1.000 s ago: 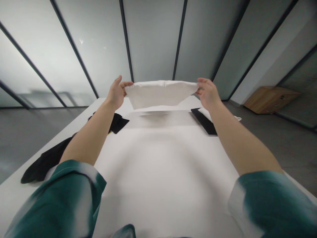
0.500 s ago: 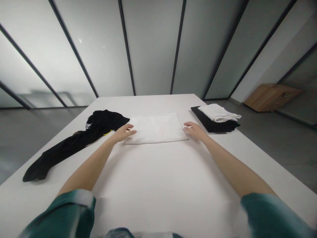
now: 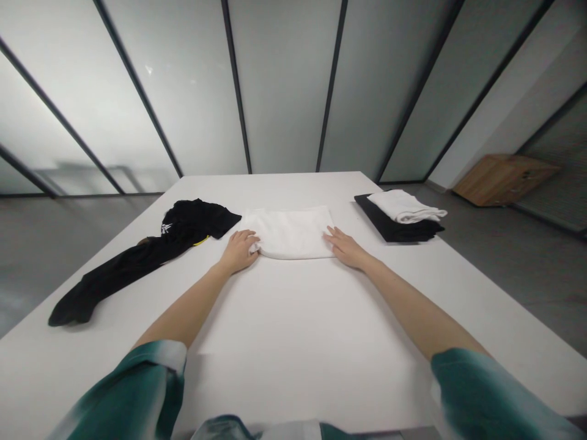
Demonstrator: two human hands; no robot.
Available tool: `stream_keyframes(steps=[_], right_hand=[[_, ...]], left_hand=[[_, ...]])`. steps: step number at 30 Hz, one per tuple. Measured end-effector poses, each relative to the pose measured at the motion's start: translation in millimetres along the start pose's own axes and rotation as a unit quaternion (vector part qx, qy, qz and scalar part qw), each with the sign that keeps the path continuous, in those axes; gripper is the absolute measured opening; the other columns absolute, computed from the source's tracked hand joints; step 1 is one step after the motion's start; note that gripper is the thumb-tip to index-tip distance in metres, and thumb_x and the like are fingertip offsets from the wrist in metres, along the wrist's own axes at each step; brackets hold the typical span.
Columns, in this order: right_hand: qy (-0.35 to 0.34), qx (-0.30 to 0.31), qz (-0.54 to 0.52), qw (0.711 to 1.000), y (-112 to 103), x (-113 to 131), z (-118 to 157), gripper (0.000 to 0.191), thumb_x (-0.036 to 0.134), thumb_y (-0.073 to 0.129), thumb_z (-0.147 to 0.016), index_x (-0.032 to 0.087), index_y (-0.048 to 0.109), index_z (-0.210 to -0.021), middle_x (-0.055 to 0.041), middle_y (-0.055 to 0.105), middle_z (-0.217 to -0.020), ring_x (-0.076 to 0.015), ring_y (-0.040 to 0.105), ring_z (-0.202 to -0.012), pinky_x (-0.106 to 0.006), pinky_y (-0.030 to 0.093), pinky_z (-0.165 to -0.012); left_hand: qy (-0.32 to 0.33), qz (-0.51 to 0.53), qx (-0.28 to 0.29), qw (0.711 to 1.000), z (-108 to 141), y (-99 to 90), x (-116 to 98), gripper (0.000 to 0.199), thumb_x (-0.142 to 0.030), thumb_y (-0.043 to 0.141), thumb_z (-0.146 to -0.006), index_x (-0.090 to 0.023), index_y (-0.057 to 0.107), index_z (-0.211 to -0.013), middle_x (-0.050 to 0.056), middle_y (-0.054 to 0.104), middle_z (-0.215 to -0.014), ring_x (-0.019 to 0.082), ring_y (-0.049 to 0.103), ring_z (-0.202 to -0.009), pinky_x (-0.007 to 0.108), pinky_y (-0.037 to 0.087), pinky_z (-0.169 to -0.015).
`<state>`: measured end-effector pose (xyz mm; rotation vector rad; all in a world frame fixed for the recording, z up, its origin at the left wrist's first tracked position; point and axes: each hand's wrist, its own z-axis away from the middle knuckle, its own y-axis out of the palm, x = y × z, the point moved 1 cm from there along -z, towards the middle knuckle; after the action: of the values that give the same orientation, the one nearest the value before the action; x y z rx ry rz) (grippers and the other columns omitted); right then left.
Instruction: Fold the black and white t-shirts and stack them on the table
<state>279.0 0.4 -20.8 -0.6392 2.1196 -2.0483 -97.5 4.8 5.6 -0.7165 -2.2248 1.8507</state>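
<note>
A flat, folded white cloth (image 3: 296, 233) lies in the middle of the white table. On its near left corner is my left hand (image 3: 240, 250), its fingers curled against the fabric, which is bunched at the fingertips. My right hand (image 3: 345, 245) rests on the near right corner with the fingers spread. The cloth's near edge shows between the two hands, slightly curved at the left end.
A rumpled black garment (image 3: 137, 263) with white print stretches along the left of the white table (image 3: 293, 342). At the right lies a folded black cloth (image 3: 394, 230) with a folded white cloth (image 3: 406, 206) on top. A wooden cabinet (image 3: 502, 179) stands beyond.
Both hands have moved inward onto the white cloth's near corners. My left hand has closed on its corner and the fabric there has wrinkled. The fingers of my right hand have come down on the cloth.
</note>
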Motion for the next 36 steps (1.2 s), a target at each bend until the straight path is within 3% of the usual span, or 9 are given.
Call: stream_keyframes(steps=[7, 12, 14, 16, 20, 24, 27, 32, 36], right_hand=[[-0.023, 0.009, 0.072, 0.997, -14, 32, 2, 0.049, 0.028, 0.040, -0.095, 0.016, 0.058, -0.139, -0.0128, 0.055, -0.145, -0.0275, 0.049, -0.135, -0.044, 0.035, -0.111], [-0.155, 0.025, 0.046, 0.987, -26, 88, 14, 0.038, 0.035, 0.043, -0.097, 0.017, 0.073, -0.112, -0.0108, 0.077, -0.089, -0.0232, 0.068, -0.085, -0.039, 0.042, -0.092], [-0.214, -0.006, -0.002, 0.977, -22, 102, 17, 0.035, 0.031, 0.043, -0.097, 0.018, 0.074, -0.108, -0.0093, 0.076, -0.085, -0.0214, 0.067, -0.082, -0.038, 0.043, -0.091], [-0.229, -0.045, -0.019, 0.972, -14, 104, 17, 0.034, 0.030, 0.044, -0.096, 0.017, 0.073, -0.109, -0.0119, 0.076, -0.101, -0.0229, 0.067, -0.097, -0.039, 0.042, -0.096], [-0.127, -0.033, 0.020, 0.991, 0, 88, 10, 0.049, 0.044, 0.046, -0.097, 0.019, 0.061, -0.135, -0.0146, 0.050, -0.149, -0.0306, 0.041, -0.140, -0.048, 0.029, -0.114], [0.012, 0.037, 0.056, 0.998, 6, 80, 4, 0.064, 0.058, 0.035, -0.098, 0.023, 0.043, -0.151, -0.0124, 0.033, -0.160, -0.0345, 0.026, -0.148, -0.056, 0.020, -0.118], [0.098, 0.042, 0.064, 0.992, 6, 84, 2, 0.069, 0.064, 0.030, -0.097, 0.025, 0.038, -0.154, -0.0127, 0.027, -0.163, -0.0388, 0.021, -0.149, -0.065, 0.018, -0.115], [0.161, 0.026, 0.091, 0.982, 0, 90, 6, 0.073, 0.067, 0.033, -0.095, 0.021, 0.041, -0.152, -0.0195, 0.031, -0.160, -0.0435, 0.032, -0.142, -0.066, 0.034, -0.104], [0.088, -0.018, 0.099, 0.991, -8, 86, 13, 0.057, 0.055, 0.035, -0.099, 0.018, 0.059, -0.134, -0.0171, 0.057, -0.140, -0.0338, 0.054, -0.122, -0.047, 0.044, -0.097]], left_hand=[[-0.118, -0.097, -0.086, 0.985, -7, -1.4, -7, 0.030, -0.022, 0.051, -0.088, -0.023, 0.069, -0.111, 0.015, 0.059, -0.116, 0.034, 0.052, -0.114, 0.048, 0.042, -0.096], [-0.241, -0.057, -0.164, 0.955, -11, -4.1, 13, 0.038, -0.019, 0.047, -0.089, -0.019, 0.060, -0.124, 0.015, 0.060, -0.117, 0.030, 0.054, -0.112, 0.039, 0.046, -0.089], [-0.265, -0.028, -0.160, 0.951, -9, -4.9, 19, 0.031, -0.022, 0.045, -0.091, -0.017, 0.061, -0.118, 0.013, 0.064, -0.110, 0.028, 0.058, -0.106, 0.037, 0.047, -0.087], [-0.250, 0.000, -0.104, 0.963, -7, -3.6, 18, 0.026, -0.029, 0.044, -0.094, -0.018, 0.064, -0.105, 0.010, 0.068, -0.098, 0.026, 0.062, -0.097, 0.036, 0.048, -0.082], [-0.155, 0.010, -0.015, 0.988, -3, 4.4, -5, 0.038, -0.047, 0.048, -0.093, -0.017, 0.065, -0.107, 0.012, 0.070, -0.108, 0.028, 0.063, -0.105, 0.037, 0.047, -0.088], [-0.104, -0.031, 0.036, 0.993, -4, 13.9, -26, 0.069, -0.060, 0.044, -0.092, -0.011, 0.047, -0.140, 0.021, 0.051, -0.145, 0.036, 0.047, -0.133, 0.047, 0.039, -0.105], [-0.104, -0.051, 0.083, 0.990, -11, 16.6, -33, 0.073, -0.057, 0.037, -0.095, -0.011, 0.033, -0.151, 0.022, 0.037, -0.156, 0.038, 0.038, -0.141, 0.052, 0.034, -0.109], [-0.060, -0.065, 0.047, 0.995, -19, 11.6, -65, 0.070, -0.050, 0.042, -0.095, -0.017, 0.027, -0.155, 0.017, 0.026, -0.162, 0.034, 0.025, -0.149, 0.048, 0.030, -0.114], [-0.043, -0.039, 0.128, 0.990, -21, 17.0, -98, 0.073, -0.063, 0.032, -0.095, -0.017, 0.038, -0.151, 0.017, 0.033, -0.160, 0.037, 0.025, -0.148, 0.050, 0.026, -0.117]])
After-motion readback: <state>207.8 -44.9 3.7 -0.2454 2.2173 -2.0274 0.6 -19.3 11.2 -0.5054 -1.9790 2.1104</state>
